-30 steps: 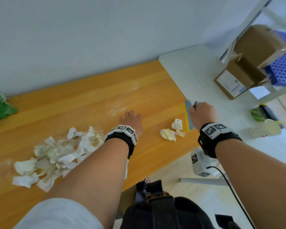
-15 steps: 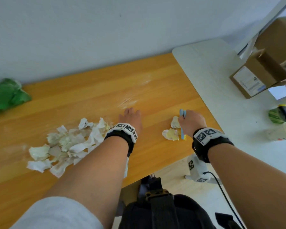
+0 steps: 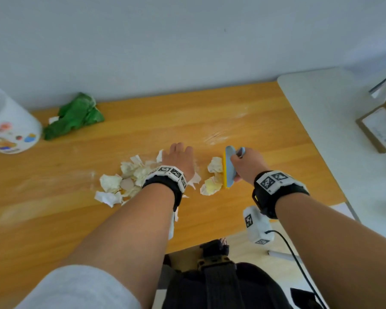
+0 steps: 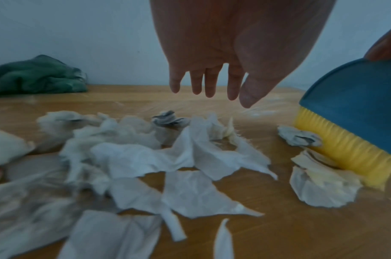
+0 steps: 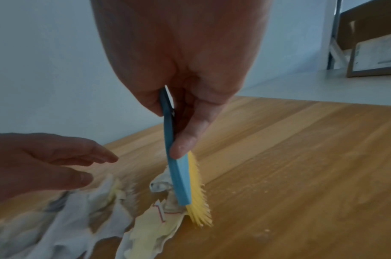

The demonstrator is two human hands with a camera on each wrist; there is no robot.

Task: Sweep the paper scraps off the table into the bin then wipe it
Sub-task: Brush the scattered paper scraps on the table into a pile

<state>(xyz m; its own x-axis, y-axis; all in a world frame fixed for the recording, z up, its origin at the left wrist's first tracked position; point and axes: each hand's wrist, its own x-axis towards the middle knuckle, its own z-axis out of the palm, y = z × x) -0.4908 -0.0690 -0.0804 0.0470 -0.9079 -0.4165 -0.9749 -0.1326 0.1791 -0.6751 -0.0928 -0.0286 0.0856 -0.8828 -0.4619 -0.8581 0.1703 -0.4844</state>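
A heap of crumpled white paper scraps [image 3: 125,179] [image 4: 145,154] lies mid-table on the wooden table [image 3: 210,121]. My left hand [image 3: 179,156] [image 4: 208,87] hovers over the heap's right side, fingers straight, holding nothing. My right hand [image 3: 246,162] [image 5: 181,122] grips a blue brush with yellow bristles [image 3: 228,167] [image 4: 353,126] [image 5: 183,184]. Its bristles stand on the table against two scraps [image 3: 213,177] [image 5: 150,233]. A white bin [image 3: 9,123] stands at the far left. A green cloth [image 3: 74,115] [image 4: 35,77] lies by the wall.
A white side table [image 3: 334,121] [image 5: 323,87] adjoins the right end and bears a cardboard box [image 3: 381,128]. The wall runs along the table's far edge. Dusty smears [image 3: 216,136] mark the wood. The near edge drops to the floor by my legs.
The right hand has swept the brush leftwards, pushing the two scraps close to the big heap. The left hand has stayed beside the heap. The view has turned left, bringing the bin in.
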